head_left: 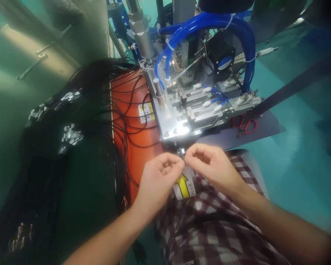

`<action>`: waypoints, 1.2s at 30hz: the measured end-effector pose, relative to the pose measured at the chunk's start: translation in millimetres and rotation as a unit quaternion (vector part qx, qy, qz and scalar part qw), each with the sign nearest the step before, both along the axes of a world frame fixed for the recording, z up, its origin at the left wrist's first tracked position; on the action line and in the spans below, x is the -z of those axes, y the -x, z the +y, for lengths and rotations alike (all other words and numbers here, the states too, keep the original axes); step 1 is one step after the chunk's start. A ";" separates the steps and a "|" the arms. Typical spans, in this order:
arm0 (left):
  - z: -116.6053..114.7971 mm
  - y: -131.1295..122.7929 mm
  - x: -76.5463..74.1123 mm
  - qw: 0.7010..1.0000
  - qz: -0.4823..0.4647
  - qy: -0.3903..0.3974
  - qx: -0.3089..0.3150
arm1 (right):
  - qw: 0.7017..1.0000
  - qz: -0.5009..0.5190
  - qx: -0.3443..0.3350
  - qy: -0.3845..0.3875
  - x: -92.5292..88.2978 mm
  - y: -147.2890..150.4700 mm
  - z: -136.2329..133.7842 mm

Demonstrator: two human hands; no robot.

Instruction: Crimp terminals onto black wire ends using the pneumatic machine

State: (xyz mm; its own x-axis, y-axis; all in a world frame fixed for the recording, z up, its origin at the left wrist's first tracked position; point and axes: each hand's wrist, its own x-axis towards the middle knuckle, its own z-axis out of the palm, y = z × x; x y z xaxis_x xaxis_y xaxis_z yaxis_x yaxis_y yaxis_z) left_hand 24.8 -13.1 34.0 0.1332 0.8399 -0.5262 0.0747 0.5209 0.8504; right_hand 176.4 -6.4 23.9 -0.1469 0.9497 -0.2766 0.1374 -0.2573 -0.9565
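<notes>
Just below the front of a metal machine (171,127), my two hands almost meet at the fingertips. My left hand (158,180) is closed in a pinch, and what lies between thumb and finger is too small to make out. Opposite it, my right hand (215,167) pinches too, its contents hidden by the fingers. A small shiny metal part (181,151) shows right behind the fingertips, at the machine's edge. Under the hands is a white label with a yellow arrow (183,187).
Bundled black cables (99,129) with silvery connector ends (71,137) lie on the left, some crossing the orange surface (138,138). Blue hoses (209,20) arch over the machine. Red-handled pliers (249,127) lie at right. Two metal wrenches (33,66) are at upper left.
</notes>
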 end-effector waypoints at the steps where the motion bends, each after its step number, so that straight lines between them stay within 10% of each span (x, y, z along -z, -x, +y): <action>1: -0.2 -0.1 0.3 1.000 0.000 0.000 -0.001 | 1.000 -0.006 0.002 -0.015 0.6 0.7 -1.4; 36: 1.5 -1.6 -4.5 1.000 0.007 0.005 -0.015 | 0.998 0.013 0.045 0.032 2.4 1.2 -9.5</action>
